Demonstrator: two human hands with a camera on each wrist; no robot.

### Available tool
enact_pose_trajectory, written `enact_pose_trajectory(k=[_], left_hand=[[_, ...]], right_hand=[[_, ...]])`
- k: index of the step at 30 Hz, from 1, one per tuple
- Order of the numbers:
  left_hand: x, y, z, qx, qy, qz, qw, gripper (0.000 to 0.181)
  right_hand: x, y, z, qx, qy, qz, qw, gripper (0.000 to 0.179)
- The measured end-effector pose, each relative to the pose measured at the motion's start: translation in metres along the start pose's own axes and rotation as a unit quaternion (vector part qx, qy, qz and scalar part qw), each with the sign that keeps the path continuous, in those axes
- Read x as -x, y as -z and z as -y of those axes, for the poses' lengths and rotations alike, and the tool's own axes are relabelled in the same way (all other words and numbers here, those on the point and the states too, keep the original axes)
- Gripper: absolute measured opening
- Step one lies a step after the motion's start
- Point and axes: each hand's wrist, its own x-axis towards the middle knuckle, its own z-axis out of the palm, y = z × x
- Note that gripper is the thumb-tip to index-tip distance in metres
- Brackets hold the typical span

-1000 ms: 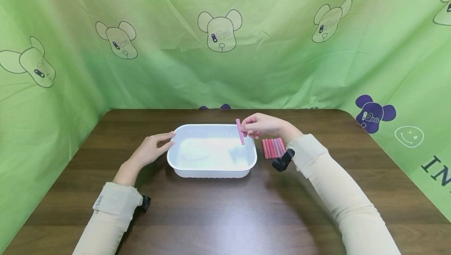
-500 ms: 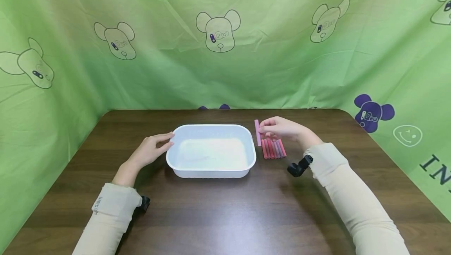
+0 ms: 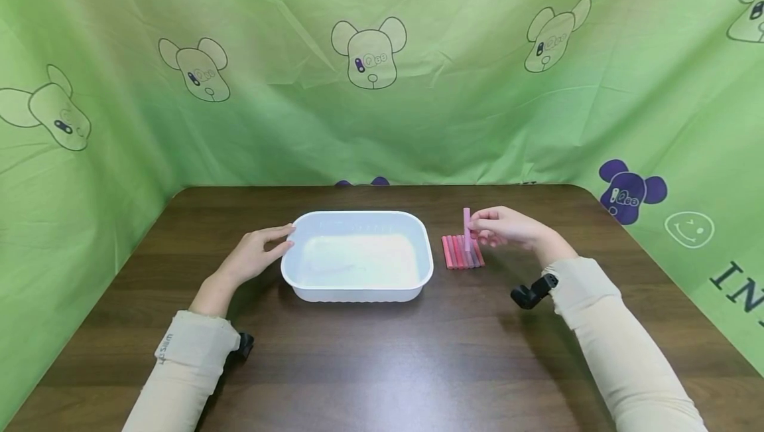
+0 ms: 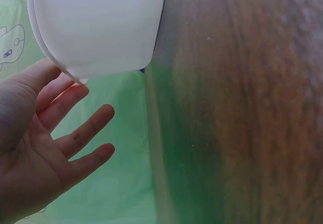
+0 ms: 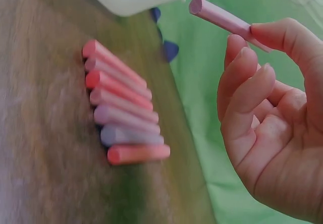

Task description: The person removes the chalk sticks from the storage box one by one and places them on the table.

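My right hand (image 3: 507, 227) pinches a lilac-pink chalk stick (image 3: 467, 229) between thumb and fingertips, holding it above a row of chalk. In the right wrist view this chalk (image 5: 222, 19) points away from the fingertips, toward the basin side. Several red, pink, purple and greyish-purple sticks, the chalk row (image 3: 453, 253), lie side by side on the table; the raised stick partly covers them in the head view. To their left stands a white plastic basin (image 3: 358, 294). My left hand (image 3: 253, 253) touches its left rim, fingers extended; the left wrist view shows the hand (image 4: 50, 138) with outer fingers spread apart.
The brown wooden table (image 3: 370, 365) carries the basin and chalk. A green cloth (image 3: 274, 120) printed with cartoon heads hangs behind and on both sides. A black wrist camera (image 3: 534, 290) sits beneath the right wrist.
My right hand has moved right with the chalk stick, from over the basin's right rim to above the chalk row. My left hand stays at the basin rim.
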Motion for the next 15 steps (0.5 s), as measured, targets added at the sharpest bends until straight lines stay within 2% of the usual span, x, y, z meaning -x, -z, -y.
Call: enact_pose_trajectory(k=[10, 15], left_hand=[[0.001, 0.000, 0.000, -0.001, -0.001, 0.000, 1.0000, 0.043], [0.000, 0.000, 0.000, -0.005, -0.006, -0.005, 1.0000, 0.043]], right_hand=[[0.013, 0.016, -0.022, -0.016, -0.021, -0.021, 0.9994, 0.014], [0.016, 0.022, -0.034, -0.002, -0.034, -0.014, 0.9993, 0.015]])
